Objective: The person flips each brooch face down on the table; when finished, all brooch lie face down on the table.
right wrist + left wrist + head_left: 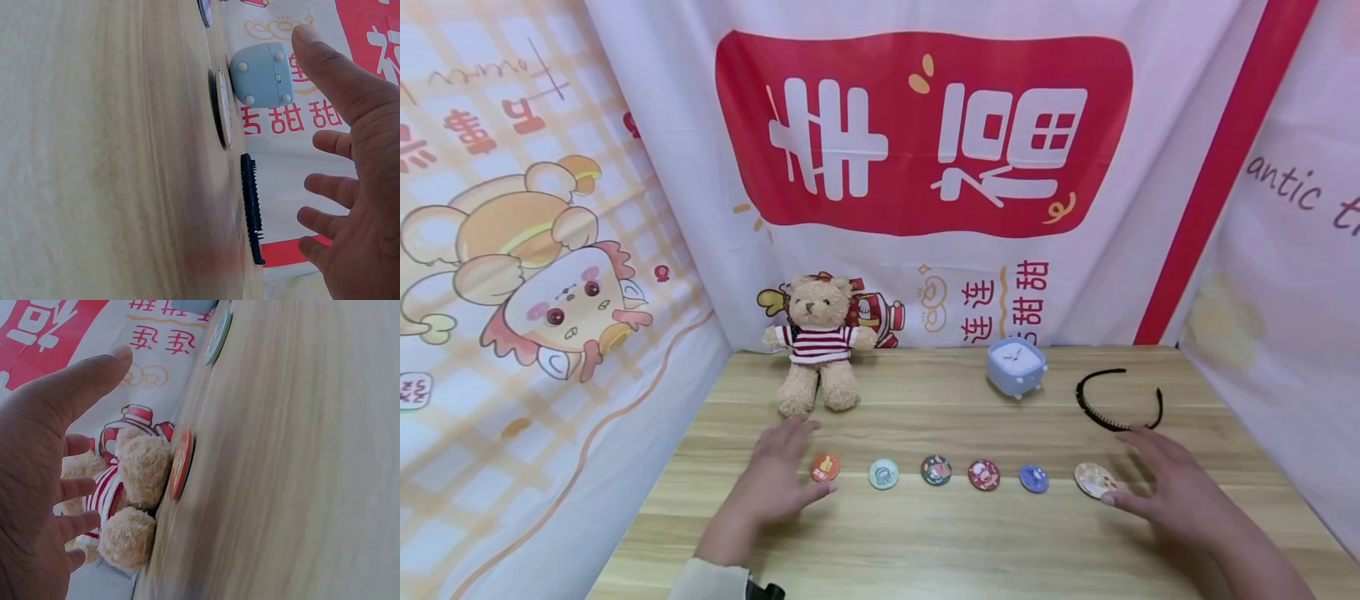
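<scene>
A row of several round badges lies across the table. My left hand (pixel 772 481), fingers spread and holding nothing, hovers just left of the orange badge (pixel 825 467); a mint green badge (pixel 883 474) follows it. In the middle are a dark badge (pixel 936 470) and a red badge (pixel 984 474), then a blue badge (pixel 1033 478). At the right end, the larger beige badge (pixel 1094 481) has my right thumb close by its edge. That right hand (pixel 375 144) is spread too, with nothing in it; whether the thumb touches the badge I cannot tell.
Behind the row, a teddy bear (pixel 822 342) in a striped shirt sits against the printed cloth backdrop (pixel 917 283). A light blue clock (pixel 1016 367) stands at the back, and a black toothed headband (pixel 1093 408) lies beyond my right hand. Cloth also hangs at both sides.
</scene>
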### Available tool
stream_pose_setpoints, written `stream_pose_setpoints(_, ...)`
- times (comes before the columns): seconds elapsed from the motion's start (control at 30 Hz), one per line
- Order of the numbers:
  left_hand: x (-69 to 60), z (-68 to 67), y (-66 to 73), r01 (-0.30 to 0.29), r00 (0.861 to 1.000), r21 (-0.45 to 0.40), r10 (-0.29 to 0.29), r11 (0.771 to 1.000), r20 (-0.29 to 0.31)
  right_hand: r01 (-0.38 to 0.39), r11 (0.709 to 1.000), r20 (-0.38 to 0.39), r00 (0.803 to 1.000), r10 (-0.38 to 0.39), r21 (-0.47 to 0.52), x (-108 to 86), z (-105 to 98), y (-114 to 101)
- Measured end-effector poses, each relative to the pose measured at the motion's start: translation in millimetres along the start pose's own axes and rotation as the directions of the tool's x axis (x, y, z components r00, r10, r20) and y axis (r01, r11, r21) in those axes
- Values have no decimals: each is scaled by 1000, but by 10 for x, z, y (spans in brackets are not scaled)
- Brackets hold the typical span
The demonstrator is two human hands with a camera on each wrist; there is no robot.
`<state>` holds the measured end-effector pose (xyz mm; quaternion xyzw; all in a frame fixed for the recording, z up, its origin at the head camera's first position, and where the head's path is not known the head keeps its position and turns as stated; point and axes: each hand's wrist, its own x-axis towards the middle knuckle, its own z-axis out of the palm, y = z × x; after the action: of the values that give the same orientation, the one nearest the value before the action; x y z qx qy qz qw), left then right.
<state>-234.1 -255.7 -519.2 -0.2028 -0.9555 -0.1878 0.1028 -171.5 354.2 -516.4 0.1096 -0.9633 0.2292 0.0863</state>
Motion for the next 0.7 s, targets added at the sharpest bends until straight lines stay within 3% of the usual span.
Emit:
stream_pose_setpoints(0.33, 180, 177, 287, -22, 998, -118, 29, 993, 62, 9, 996, 3, 1000, -9, 91, 17, 64, 95)
stream_pose_setpoints(0.7, 365, 403, 655, -79, 987, -133, 96, 988, 128, -19, 992, 22, 1000, 16, 123, -2, 121, 133)
